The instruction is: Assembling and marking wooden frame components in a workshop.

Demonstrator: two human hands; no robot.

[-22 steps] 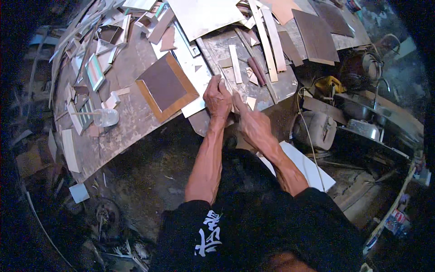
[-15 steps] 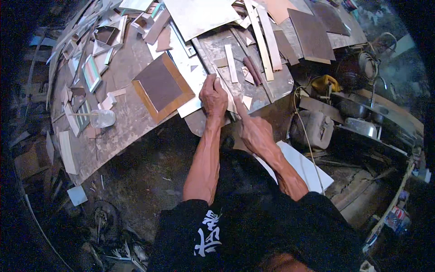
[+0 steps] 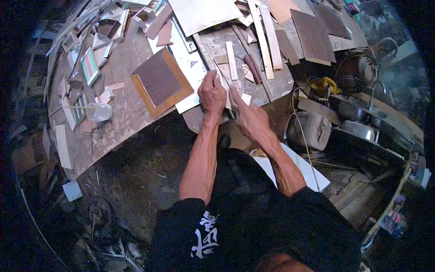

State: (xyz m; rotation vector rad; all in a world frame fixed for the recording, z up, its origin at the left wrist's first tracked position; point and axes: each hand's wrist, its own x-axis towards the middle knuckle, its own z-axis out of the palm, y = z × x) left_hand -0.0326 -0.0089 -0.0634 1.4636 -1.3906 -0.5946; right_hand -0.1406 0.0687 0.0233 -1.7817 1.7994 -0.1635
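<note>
My left hand point(image 3: 212, 96) is closed at the front edge of the workbench, its fingers bent over a thin light strip point(image 3: 225, 84) that slants between my hands. Close beside it on the right, my right hand point(image 3: 253, 119) is curled, slightly blurred, with the index finger stretched forward along the strip. Whatever lies under that finger is hidden. Left of my hands lies a square brown panel with an orange-brown wooden border point(image 3: 161, 84). A white board point(image 3: 186, 93) is between that panel and my left hand.
Wood offcuts and small frames cover the workbench point(image 3: 120, 136). A clear cup with a stick point(image 3: 99, 112) stands at left. Long slats point(image 3: 260, 41), a dark brown panel point(image 3: 312, 36) and a large pale sheet point(image 3: 204, 16) lie farther back. A grey jerrycan point(image 3: 309, 130) and hanging cord are at right.
My right hand has slid a little forward and left along the strip, nearer my left hand. My left hand keeps its place on the strip. The whole view has shifted slightly.
</note>
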